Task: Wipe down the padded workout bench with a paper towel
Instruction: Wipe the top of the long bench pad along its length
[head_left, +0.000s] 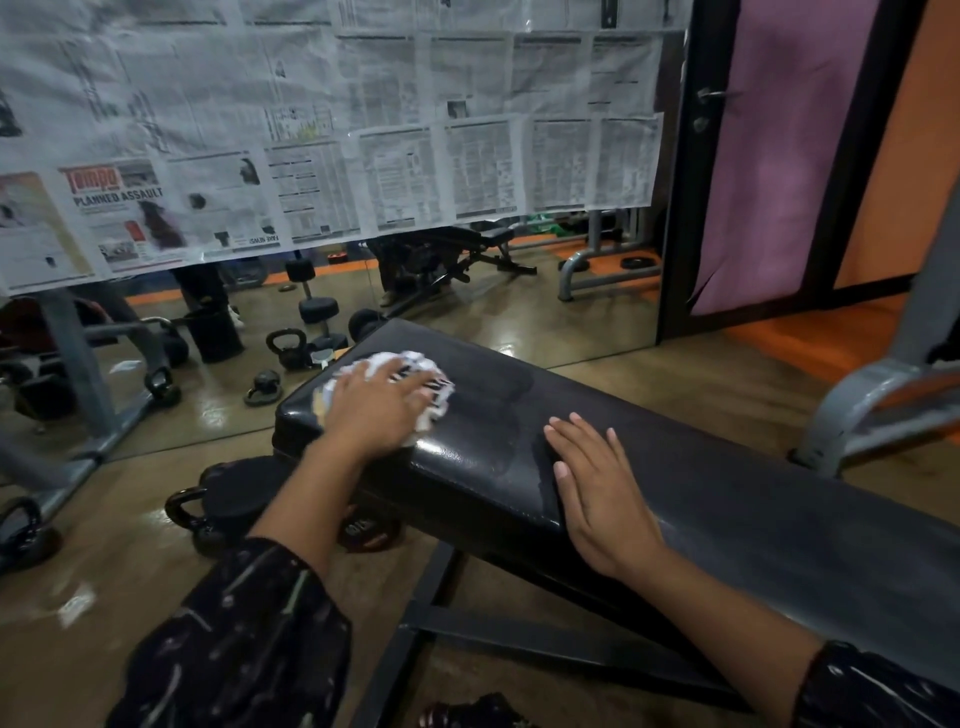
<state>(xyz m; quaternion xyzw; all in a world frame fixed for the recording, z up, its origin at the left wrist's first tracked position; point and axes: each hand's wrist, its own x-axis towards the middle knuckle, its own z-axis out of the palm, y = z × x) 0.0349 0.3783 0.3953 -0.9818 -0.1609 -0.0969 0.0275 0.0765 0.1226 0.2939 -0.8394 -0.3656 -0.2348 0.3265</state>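
Observation:
The black padded bench (727, 499) runs from centre left to the lower right on a dark metal frame. A crumpled white paper towel (415, 366) lies on the bench's far left end. My left hand (376, 410) presses flat on the towel, fingers spread over it. My right hand (602, 493) rests flat on the pad nearer me, fingers straight, holding nothing. The pad between the two hands looks shiny and damp.
Kettlebells (208, 514) and a weight plate (371, 530) sit on the floor by the bench's left end. A wall mirror (493, 306) partly covered in newspaper stands behind. A grey metal rack (878, 400) is at the right, a door (769, 156) beyond.

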